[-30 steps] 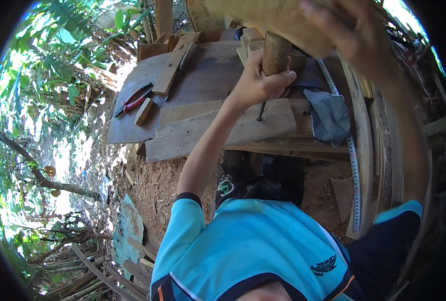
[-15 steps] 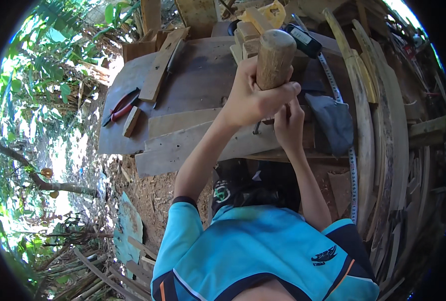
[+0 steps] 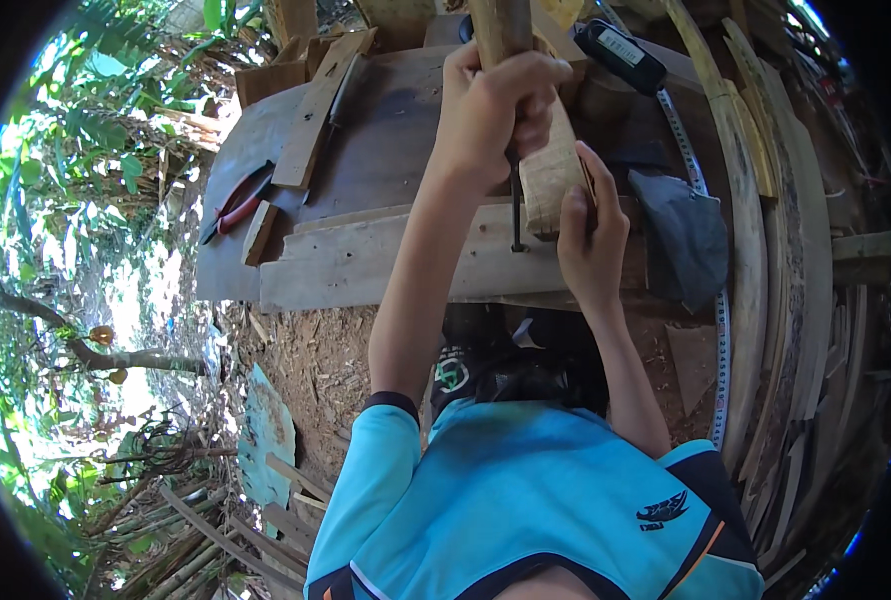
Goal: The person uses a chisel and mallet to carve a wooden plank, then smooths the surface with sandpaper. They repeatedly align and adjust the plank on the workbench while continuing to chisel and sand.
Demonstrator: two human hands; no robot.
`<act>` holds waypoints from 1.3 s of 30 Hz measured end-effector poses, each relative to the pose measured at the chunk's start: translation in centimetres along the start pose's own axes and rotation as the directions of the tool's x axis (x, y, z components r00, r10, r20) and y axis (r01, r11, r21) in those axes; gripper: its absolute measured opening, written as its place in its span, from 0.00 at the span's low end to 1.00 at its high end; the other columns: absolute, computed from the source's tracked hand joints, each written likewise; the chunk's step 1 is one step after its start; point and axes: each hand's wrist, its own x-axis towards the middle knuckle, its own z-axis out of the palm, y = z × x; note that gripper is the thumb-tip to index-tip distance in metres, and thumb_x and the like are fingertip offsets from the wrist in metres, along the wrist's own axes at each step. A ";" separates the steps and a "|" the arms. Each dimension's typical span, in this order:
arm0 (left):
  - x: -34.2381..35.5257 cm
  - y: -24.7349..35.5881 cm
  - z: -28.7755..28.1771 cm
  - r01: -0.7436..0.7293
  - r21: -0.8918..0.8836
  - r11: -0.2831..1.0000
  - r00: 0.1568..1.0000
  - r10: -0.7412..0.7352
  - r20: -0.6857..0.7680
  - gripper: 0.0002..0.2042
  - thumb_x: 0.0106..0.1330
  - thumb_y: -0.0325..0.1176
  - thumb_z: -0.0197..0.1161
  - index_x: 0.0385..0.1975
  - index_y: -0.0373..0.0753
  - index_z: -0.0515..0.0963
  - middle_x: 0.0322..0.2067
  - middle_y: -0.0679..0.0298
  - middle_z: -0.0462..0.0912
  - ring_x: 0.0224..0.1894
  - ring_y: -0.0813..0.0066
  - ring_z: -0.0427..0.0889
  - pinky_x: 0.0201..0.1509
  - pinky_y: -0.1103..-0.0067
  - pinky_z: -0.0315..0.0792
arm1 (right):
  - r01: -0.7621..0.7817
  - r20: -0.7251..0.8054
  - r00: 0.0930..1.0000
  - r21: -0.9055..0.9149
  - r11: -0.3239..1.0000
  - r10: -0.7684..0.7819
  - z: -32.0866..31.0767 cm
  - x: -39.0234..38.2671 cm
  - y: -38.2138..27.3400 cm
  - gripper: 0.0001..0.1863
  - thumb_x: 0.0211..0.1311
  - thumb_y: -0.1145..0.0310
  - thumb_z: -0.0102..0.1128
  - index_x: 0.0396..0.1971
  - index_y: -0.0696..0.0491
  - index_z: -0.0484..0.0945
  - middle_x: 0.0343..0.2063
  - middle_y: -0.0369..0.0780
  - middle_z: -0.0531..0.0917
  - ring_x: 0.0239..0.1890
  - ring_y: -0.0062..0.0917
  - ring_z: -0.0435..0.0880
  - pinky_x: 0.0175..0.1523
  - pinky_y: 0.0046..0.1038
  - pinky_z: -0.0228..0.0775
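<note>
Clasped in left grip (image 3: 485, 115): wooden handle (image 3: 502, 35), best held steady, with metal shaft (image 3: 516, 205) square to plank (image 3: 385, 260) on desk (image 3: 405, 115); against wooden block (image 3: 547, 190), right grip (image 3: 597, 225), cannot tell if closed; farther out, numerals along white tape (image 3: 721, 380), pale label (image 3: 619, 47) on black case (image 3: 645, 72)

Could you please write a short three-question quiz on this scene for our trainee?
1. Which hand grips the round wooden handle?
2. True or false: the red-handled pliers lie to the right of the grey sheet.
3. Which of these is the right hand nearest to: (a) the tape measure, (b) the pale wooden block, (c) the pliers?

Key:
1. The left hand.
2. False; they lie well to its left.
3. b.
</note>
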 end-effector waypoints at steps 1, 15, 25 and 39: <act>0.3 0.0 -0.2 -0.006 -0.010 1.000 1.000 0.006 0.007 0.07 0.49 0.24 0.61 0.16 0.36 0.69 0.09 0.70 0.62 0.07 0.84 0.59 0.09 0.83 0.50 | -0.046 0.028 0.999 -0.008 0.999 0.046 0.0 0.0 -0.1 0.20 0.59 0.75 0.42 0.53 0.59 0.65 0.30 0.51 0.80 0.28 0.32 0.83 0.34 0.27 0.72; -8.1 6.7 -2.0 -0.536 -0.259 0.803 0.697 0.594 0.401 0.14 0.63 0.47 0.48 0.37 0.43 0.65 0.15 0.68 0.63 0.11 0.81 0.58 0.13 0.83 0.55 | -0.141 -0.087 0.985 0.072 0.987 0.147 0.1 0.0 1.2 0.19 0.60 0.67 0.45 0.49 0.60 0.68 0.31 0.51 0.80 0.35 0.36 0.82 0.41 0.29 0.70; -6.9 1.6 -1.3 -0.496 0.034 0.868 0.860 0.496 -0.116 0.16 0.61 0.42 0.52 0.43 0.42 0.62 0.21 0.64 0.65 0.22 0.75 0.67 0.22 0.78 0.63 | -0.369 -0.017 0.923 0.256 0.894 0.386 0.1 -0.1 1.0 0.20 0.60 0.65 0.47 0.49 0.60 0.69 0.30 0.50 0.81 0.33 0.35 0.82 0.41 0.29 0.71; -7.0 -1.5 -1.3 -0.595 0.431 0.679 0.767 0.640 0.051 0.13 0.60 0.33 0.61 0.39 0.35 0.68 0.25 0.67 0.72 0.26 0.77 0.74 0.27 0.84 0.69 | -0.343 0.004 0.936 0.227 0.911 0.352 0.2 0.0 1.3 0.20 0.59 0.66 0.48 0.49 0.60 0.68 0.34 0.50 0.80 0.37 0.34 0.81 0.44 0.29 0.70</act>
